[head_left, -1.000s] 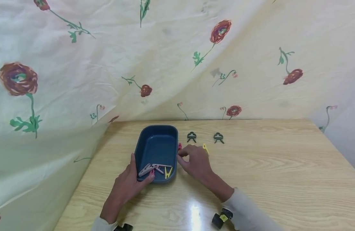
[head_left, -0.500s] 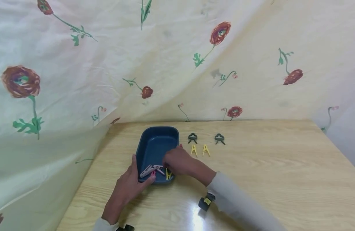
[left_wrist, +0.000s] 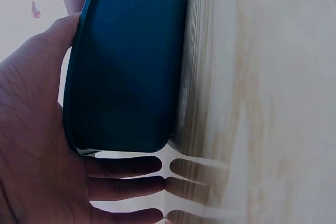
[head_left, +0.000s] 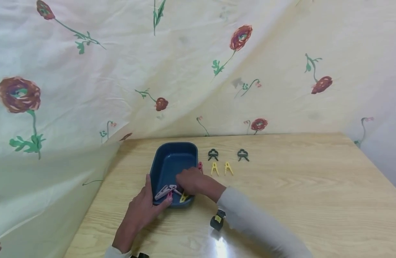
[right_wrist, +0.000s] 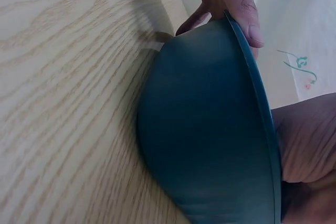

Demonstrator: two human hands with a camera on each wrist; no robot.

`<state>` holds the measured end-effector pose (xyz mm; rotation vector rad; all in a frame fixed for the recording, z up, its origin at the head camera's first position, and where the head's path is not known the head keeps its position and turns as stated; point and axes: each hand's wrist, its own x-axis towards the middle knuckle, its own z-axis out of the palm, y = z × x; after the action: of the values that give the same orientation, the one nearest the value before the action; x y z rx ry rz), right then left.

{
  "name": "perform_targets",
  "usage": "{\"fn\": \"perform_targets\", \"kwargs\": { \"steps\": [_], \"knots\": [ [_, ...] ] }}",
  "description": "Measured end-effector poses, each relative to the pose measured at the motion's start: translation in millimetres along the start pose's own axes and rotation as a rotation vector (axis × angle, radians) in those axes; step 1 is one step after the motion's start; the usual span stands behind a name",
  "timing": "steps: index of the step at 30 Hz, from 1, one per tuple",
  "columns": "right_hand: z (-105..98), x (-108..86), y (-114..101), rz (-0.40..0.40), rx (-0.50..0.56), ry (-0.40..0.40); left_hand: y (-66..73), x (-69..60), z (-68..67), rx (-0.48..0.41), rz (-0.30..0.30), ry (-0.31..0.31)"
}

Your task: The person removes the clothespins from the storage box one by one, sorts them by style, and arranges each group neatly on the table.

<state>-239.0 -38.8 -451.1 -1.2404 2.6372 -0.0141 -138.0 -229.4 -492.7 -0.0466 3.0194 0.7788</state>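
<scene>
A dark blue tub (head_left: 173, 159) stands on the table, several small clips at its near end. My left hand (head_left: 141, 211) grips its near left corner; the thumb lies over the rim and, in the left wrist view, the other fingers stretch along the outside wall. Inside the tub, my right hand (head_left: 192, 181) reaches down over the clips, its fingertips hidden, so whether they hold anything does not show. Beside those fingers lie a pale pink clothespin (head_left: 163, 192) and a yellow clothespin (head_left: 184, 197). A bright pink clip (head_left: 170, 195) shows by my left thumb.
Right of the tub, a red clothespin (head_left: 200, 166) lies close to its wall. Two yellow clothespins, one here (head_left: 214, 168) and another yellow one (head_left: 228, 168), stand farther right. Behind them are two dark green spring clamps (head_left: 213, 154). A flowered cloth (head_left: 185, 71) hangs behind the table.
My right hand has moved from beside the red clothespin, over the tub's right rim, to the clips inside. The yellow clothespin in the tub has shifted and turned. My left hand stays put.
</scene>
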Motion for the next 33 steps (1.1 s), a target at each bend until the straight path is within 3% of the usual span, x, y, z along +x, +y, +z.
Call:
{"fn": "perform_targets", "kwargs": {
  "steps": [5, 11, 19, 29, 33],
  "knots": [
    [-1.0, -0.2, 3.1, -0.026, -0.007, 0.052, -1.3, -0.4, -0.4, 0.002, 0.003, 0.006],
    [-3.7, -5.8, 4.1, 0.012, -0.018, 0.147, -1.3, -0.2, 0.4, 0.002, 0.007, 0.014],
    [4.6, -12.7, 9.7, -0.002, 0.002, 0.368, 0.2, -0.1, -1.2, 0.005, -0.018, -0.003],
    [19.6, -13.7, 18.5, 0.024, 0.116, 0.577, 2.1, 2.1, -1.0, -0.013, -0.031, -0.016],
    [24.9, -17.3, 21.4, 0.055, 0.224, 0.665, 2.3, 2.2, -1.0, -0.015, -0.034, -0.021]
  ]
}}
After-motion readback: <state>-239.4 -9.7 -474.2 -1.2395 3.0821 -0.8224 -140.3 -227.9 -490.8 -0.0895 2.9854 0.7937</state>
